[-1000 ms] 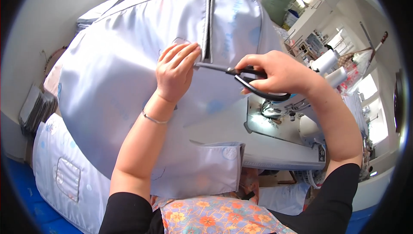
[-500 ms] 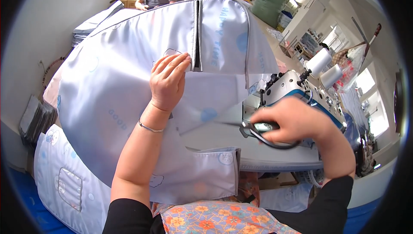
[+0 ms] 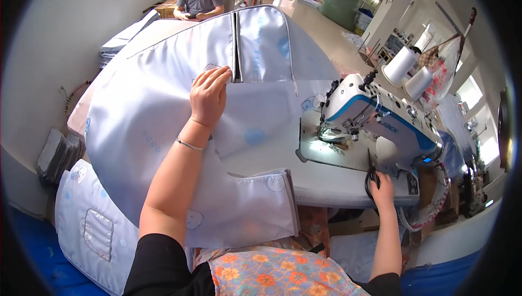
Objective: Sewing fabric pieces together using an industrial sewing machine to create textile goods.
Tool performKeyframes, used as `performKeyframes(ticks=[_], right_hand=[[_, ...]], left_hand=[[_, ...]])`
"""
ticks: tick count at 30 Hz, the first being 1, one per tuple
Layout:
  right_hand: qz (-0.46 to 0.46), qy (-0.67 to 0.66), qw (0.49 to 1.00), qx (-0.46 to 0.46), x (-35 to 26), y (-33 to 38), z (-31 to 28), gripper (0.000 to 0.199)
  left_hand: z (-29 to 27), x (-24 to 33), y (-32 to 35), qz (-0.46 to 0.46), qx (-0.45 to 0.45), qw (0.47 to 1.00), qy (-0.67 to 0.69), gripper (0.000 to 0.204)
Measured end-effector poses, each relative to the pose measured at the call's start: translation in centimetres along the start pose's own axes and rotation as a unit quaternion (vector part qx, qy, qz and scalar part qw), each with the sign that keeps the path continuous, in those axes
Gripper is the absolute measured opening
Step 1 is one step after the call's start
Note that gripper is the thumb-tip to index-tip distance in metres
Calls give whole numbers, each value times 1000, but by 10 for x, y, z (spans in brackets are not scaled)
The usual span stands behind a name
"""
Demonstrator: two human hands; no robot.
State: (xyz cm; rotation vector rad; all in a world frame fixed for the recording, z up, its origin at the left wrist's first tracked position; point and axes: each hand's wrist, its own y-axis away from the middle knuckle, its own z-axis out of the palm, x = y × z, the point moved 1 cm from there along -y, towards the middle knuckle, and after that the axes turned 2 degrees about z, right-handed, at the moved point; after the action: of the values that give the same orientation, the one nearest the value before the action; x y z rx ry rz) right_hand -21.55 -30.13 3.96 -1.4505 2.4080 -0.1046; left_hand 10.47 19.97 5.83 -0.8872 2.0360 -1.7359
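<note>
The person's left hand (image 3: 209,97) lies on pale fabric (image 3: 136,95) beside a dark slit (image 3: 236,48), fingers straight and together; its thumb is hidden, so whether it pinches cannot be told. The right hand (image 3: 384,189) meets black scissors (image 3: 372,174) over the surface (image 3: 337,179) beside the sewing machine (image 3: 375,112); overlapping fingers leave its grip unclear

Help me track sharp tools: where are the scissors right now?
The scissors are in the head view's right half, at the right hand, near the sewing machine.
</note>
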Motion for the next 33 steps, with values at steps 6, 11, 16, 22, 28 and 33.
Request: performKeyframes(ticks=[6, 11, 16, 22, 28, 33], right_hand=[[-287, -241, 924, -78, -149, 12, 35, 44], [-379, -398, 798, -247, -264, 12, 47, 63], [-414, -355, 775, -318, -281, -1, 67, 32], [-150, -582, 530, -598, -255, -2, 67, 41], [6, -729, 474, -494, -291, 30, 68, 50], [16, -800, 235, -552, -271, 10, 98, 29]], left_hand=[[-28, 44, 9, -24, -214, 976, -10, 20], [-99, 115, 49, -37, -397, 917, 7, 34], [-103, 103, 79, -6, -345, 939, -3, 16], [-63, 65, 50, 111, -332, 936, 41, 27], [23, 56, -13, 186, -317, 914, 169, 11], [57, 78, -10, 217, -363, 888, 180, 23]])
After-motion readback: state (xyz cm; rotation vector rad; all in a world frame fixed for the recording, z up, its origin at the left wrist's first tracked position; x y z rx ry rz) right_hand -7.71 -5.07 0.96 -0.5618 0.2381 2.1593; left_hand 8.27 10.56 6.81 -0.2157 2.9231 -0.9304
